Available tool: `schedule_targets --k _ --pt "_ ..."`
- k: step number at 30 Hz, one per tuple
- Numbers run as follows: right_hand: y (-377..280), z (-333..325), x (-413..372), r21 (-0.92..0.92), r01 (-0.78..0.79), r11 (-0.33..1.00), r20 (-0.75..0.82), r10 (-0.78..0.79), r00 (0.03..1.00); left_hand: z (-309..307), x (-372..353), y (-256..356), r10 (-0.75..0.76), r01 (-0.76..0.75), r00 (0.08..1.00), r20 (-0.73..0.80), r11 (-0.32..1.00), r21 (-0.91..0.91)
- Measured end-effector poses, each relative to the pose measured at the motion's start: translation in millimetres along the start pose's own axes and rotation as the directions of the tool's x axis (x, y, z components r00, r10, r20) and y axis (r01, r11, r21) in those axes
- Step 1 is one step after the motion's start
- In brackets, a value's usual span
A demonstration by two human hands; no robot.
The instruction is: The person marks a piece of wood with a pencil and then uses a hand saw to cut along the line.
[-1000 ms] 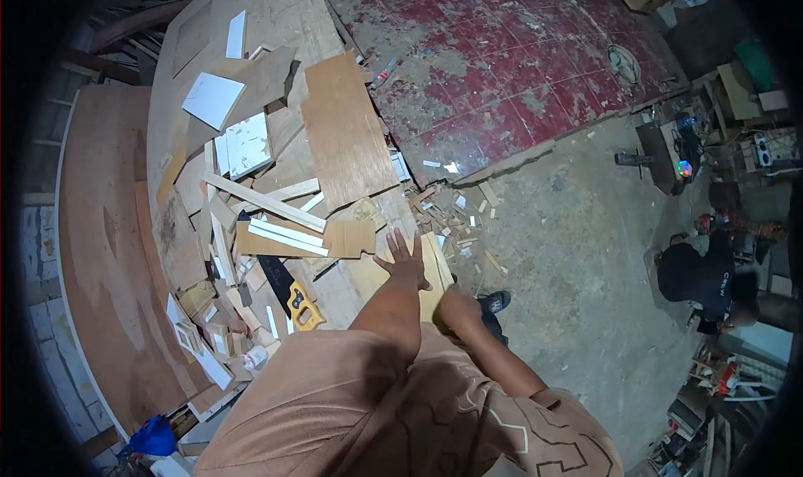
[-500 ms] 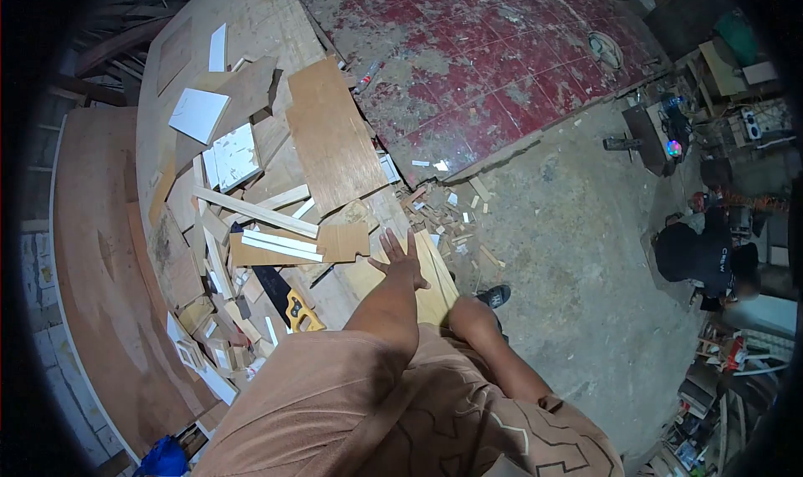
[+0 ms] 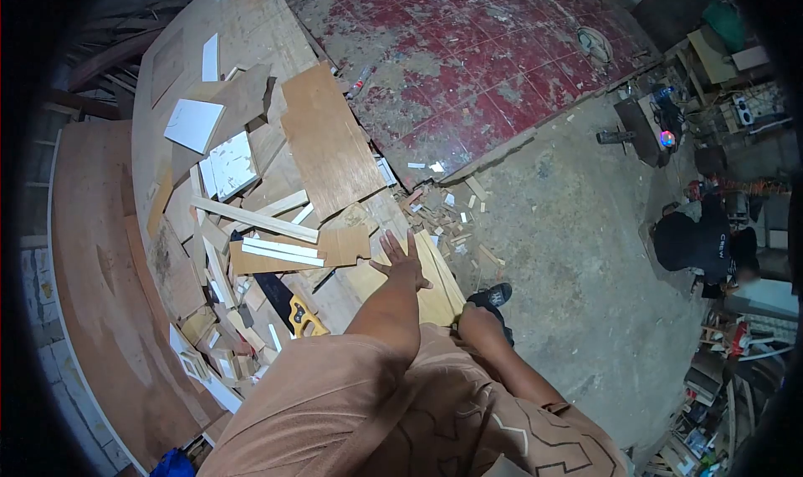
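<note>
My left hand (image 3: 403, 266) lies with its fingers spread, pressing on a pale plywood sheet (image 3: 433, 301) close to my body. At the right edge of that sheet, my right hand (image 3: 480, 326) is curled closed. Whatever it grips, if anything, is hidden behind the fingers. Just left of my left hand is a brown board (image 3: 347, 244) with white strips (image 3: 283, 252) resting on it. A handsaw with a yellow handle (image 3: 307, 316) lies nearer my clothing, beside a dark pen-like object (image 3: 324, 280).
A larger brown panel (image 3: 330, 142), wooden battens (image 3: 255, 218) and white offcuts (image 3: 194, 124) clutter the work surface. Small scraps (image 3: 452, 218) litter the concrete floor. Below my right hand is a dark shoe (image 3: 493, 295). Another person (image 3: 694, 243) crouches at the far right.
My right hand has shifted slightly right and toward my body, and more of the dark shoe shows. My left hand stays spread on the sheet. The view has tilted slightly.
</note>
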State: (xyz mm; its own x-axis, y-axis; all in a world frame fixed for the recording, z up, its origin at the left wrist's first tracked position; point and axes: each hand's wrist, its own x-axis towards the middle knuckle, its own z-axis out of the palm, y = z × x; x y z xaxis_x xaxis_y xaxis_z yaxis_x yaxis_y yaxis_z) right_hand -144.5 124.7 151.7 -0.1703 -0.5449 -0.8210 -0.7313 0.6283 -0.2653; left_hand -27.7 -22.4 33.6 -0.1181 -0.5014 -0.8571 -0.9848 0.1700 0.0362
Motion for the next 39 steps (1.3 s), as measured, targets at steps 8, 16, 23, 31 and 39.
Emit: schedule_targets --k 8,16,23,31,39 --pt "-25.8 39.8 113.1 0.029 0.083 0.996 -0.128 -0.079 0.989 0.5 2.0 0.9 -0.015 0.014 1.0 0.024 1.0 0.023" --pt "16.7 18.7 9.0 0.078 0.094 0.993 -0.039 -0.091 0.995 0.7 -0.6 -2.6 0.015 -0.015 1.0 0.003 1.0 0.011" --pt "-7.2 38.0 92.9 -0.011 0.113 0.994 -0.124 -0.113 0.986 4.7 3.1 -2.5 0.005 -0.005 1.0 -0.013 1.0 0.01" --pt "-19.1 47.6 107.1 0.076 0.155 0.985 -0.319 -0.124 0.94 6.0 1.8 -1.2 -0.003 0.003 1.0 -0.028 1.0 0.009" --pt "-15.5 31.9 84.3 -0.127 0.131 0.983 -0.286 -0.162 0.944 -1.7 -2.7 -2.3 0.02 -0.02 1.0 -0.01 1.0 0.007"
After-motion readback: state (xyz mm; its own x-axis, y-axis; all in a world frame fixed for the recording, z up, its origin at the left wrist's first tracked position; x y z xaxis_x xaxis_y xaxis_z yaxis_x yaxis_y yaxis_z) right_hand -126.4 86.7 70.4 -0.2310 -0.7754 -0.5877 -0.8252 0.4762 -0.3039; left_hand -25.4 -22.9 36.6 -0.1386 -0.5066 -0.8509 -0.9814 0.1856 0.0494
